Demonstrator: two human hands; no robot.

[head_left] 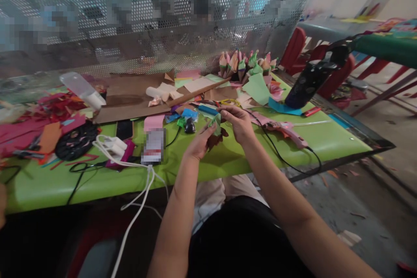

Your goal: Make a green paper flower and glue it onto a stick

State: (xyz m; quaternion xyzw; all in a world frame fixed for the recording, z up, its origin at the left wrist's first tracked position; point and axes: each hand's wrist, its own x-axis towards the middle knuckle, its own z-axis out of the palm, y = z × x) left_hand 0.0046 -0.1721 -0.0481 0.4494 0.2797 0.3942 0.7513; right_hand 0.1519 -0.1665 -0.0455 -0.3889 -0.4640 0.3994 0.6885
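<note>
Both hands meet above the green table [325,139], pinching a small folded green paper piece [215,122]. My left hand [199,142] grips it from below, fingers closed. My right hand [237,122] holds its top edge from the right, fingers curled. A dark brown paper scrap [217,138] lies just under the hands. A pink glue gun [286,129] rests on the table to the right of my right hand, its black cord trailing off the front edge.
Finished paper cones [244,66] stand at the back. Cardboard sheets [137,95], coloured paper scraps, a plastic bottle [83,89], a black bottle [309,82], a white charger with cable [112,144] and a phone [124,129] crowd the table. Red chairs stand at right.
</note>
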